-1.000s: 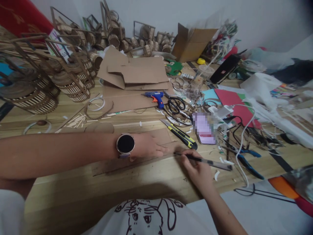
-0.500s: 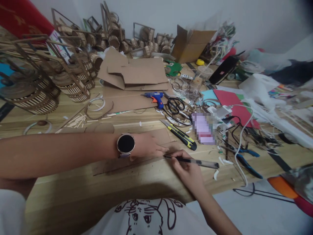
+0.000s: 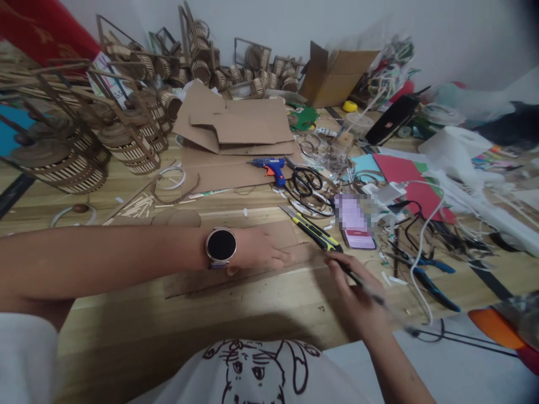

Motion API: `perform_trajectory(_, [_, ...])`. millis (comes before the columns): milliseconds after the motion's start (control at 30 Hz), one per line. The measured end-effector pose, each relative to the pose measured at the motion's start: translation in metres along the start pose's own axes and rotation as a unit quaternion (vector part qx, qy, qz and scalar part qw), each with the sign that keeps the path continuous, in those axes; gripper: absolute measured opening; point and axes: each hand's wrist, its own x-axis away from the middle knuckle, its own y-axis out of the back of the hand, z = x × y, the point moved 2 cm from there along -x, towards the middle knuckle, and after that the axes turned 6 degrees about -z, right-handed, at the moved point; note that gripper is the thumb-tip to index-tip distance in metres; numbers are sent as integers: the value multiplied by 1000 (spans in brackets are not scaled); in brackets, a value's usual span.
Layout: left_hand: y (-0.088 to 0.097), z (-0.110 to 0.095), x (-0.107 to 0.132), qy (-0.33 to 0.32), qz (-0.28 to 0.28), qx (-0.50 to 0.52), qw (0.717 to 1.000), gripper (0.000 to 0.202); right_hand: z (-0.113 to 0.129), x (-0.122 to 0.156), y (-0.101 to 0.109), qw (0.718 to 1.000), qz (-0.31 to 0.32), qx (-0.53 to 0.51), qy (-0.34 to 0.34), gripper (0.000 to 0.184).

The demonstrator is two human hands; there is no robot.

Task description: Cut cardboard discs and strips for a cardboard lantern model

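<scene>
My left hand, below a wristwatch, lies flat with its fingers stretched out over a thin piece of brown cardboard. The hand and forearm cover much of that cardboard. A narrow strip of it shows past my fingertips. To the right, my right hand is closed around a dark pen, which is partly blurred. The pen's tip is off the right end of the cardboard, close to the handle of a yellow and black utility knife.
Behind the hands lie a blue glue gun, black-handled scissors and folded cardboard. A phone, a white cable and blue-handled pliers are on the right. Small slatted wooden lanterns crowd the left and back.
My right hand has moved right with the pen, away from my left fingertips and the cardboard. My left hand stays flat on the cardboard. The whole view has shifted slightly.
</scene>
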Motion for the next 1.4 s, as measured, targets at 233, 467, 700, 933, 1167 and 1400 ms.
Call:
perform_trajectory(233, [-3, -3, 22, 34, -36, 2, 999, 80, 13, 3, -27, 979, 175, -24, 103, 42])
perform_trajectory(467, [-18, -16, 77, 91, -47, 44, 994, 79, 2, -2, -23, 974, 187, 10, 129, 40])
perform_trajectory(700, [-22, -24, 98, 154, -3, 75, 985, 78, 0, -7, -25, 977, 162, 38, 130, 37])
perform_trajectory(933, [-31, -15, 96, 132, -63, 88, 985, 79, 82, 9, -43, 954, 193, -144, 180, 24])
perform_trajectory(1167, [-24, -14, 97, 140, -44, 86, 985, 65, 126, 49, -105, 944, 233, -195, 128, 6])
perform_trajectory(1400, [-20, -14, 96, 155, -58, 96, 981, 69, 132, 59, -122, 948, 214, -181, 152, 7])
